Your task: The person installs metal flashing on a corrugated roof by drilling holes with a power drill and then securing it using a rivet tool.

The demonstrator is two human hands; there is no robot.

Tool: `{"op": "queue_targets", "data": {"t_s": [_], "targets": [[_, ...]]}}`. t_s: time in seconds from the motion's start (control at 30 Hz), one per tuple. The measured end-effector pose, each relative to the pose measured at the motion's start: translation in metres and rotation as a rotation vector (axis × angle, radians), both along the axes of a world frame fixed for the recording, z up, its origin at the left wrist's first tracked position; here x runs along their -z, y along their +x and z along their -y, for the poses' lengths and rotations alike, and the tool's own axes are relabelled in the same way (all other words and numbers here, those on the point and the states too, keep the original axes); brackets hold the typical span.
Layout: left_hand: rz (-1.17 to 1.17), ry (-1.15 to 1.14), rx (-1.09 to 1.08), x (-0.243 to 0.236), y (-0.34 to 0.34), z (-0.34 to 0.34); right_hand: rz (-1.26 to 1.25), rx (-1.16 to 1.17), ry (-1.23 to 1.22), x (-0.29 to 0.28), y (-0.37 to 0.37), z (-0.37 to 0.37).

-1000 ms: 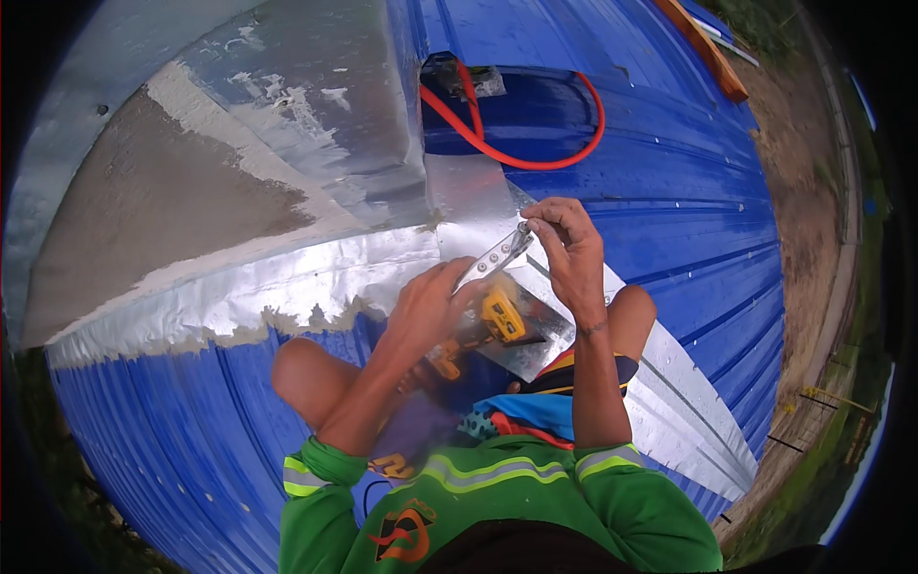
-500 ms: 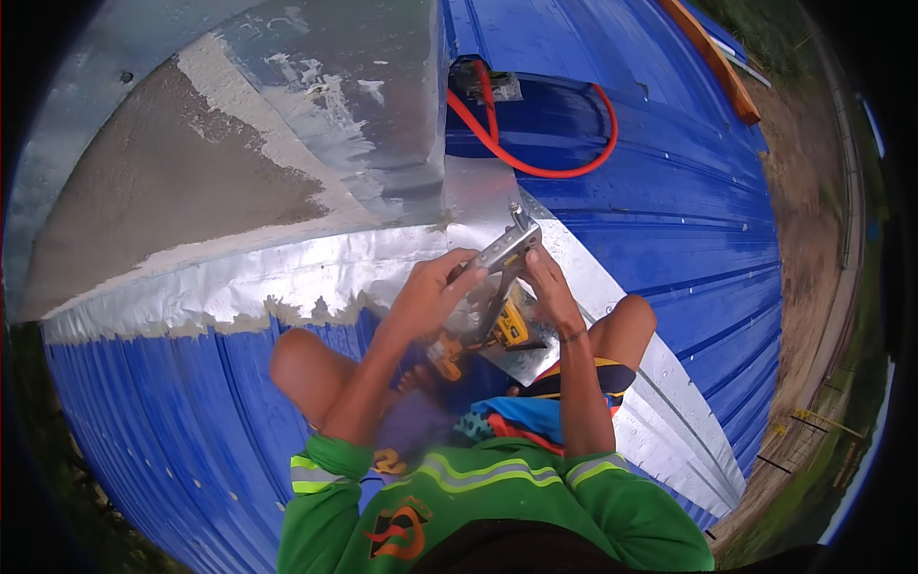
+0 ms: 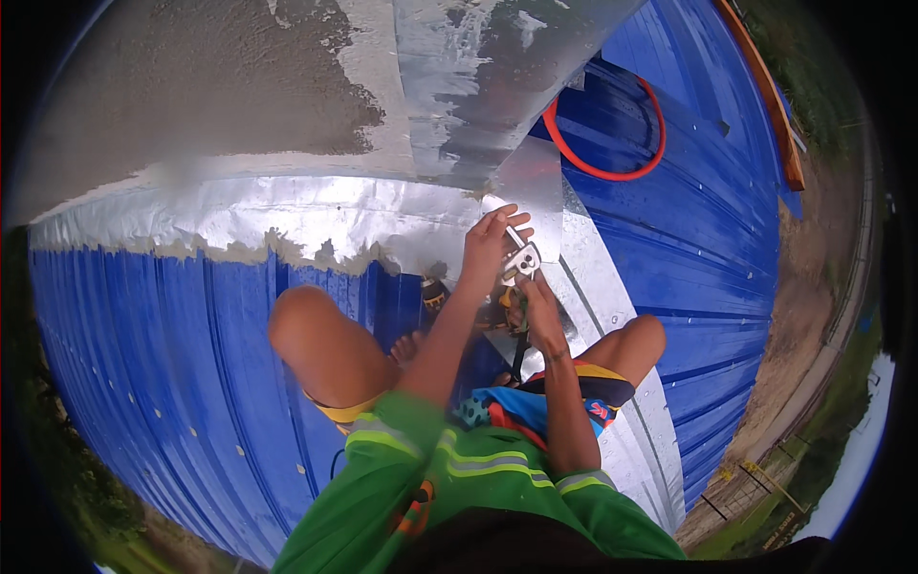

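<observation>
A silver hand riveter (image 3: pixel 521 262) is held in front of me, its holed head facing up and its dark handle pointing down toward my lap. My right hand (image 3: pixel 541 311) is closed around it just below the head. At the nose end is my left hand (image 3: pixel 486 251), its index finger bent against the tool and other fingers stretched past it. Whether a small part sits between the left fingertips is hidden. Below my hands, a yellow and black cordless drill (image 3: pixel 435 294) lies partly covered by my left forearm.
I sit on blue ribbed roofing sheets (image 3: pixel 210 325). Shiny flashing (image 3: pixel 258 212) runs along a cement-coated wall (image 3: pixel 229 86) ahead. A red hose (image 3: pixel 612 175) loops at the far right, with an orange-brown beam (image 3: pixel 765 96) beyond. The roof edge drops to ground at right.
The riveter has turned so its head faces up. My left hand has shifted from its body to its nose, and my right hand has moved lower. The view has swung left.
</observation>
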State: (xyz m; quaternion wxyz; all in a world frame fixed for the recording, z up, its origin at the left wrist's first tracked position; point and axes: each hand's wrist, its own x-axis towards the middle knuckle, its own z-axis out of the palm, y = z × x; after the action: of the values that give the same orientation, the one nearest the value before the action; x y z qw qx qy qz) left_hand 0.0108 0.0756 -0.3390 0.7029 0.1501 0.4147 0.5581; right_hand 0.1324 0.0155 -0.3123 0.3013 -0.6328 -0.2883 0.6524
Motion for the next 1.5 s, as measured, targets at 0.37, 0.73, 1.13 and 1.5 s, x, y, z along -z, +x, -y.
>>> {"op": "queue_targets", "data": {"t_s": [0.37,0.73,1.13,1.5], "targets": [[0.186,-0.246,0.159,0.099,-0.009,-0.006,0.479,-0.352,0.132,0.056,-0.006,-0.032],[0.175,-0.307,0.087,0.141,0.001,-0.020,0.719,-0.437,-0.025,0.020,-0.043,-0.065],[-0.335,-0.353,0.171,0.113,-0.003,0.083,0.706,-0.598,-0.184,0.017,-0.050,-0.113],[-0.618,-0.411,0.196,0.100,0.020,0.111,0.960,-0.832,-0.186,0.022,-0.083,-0.106]]}}
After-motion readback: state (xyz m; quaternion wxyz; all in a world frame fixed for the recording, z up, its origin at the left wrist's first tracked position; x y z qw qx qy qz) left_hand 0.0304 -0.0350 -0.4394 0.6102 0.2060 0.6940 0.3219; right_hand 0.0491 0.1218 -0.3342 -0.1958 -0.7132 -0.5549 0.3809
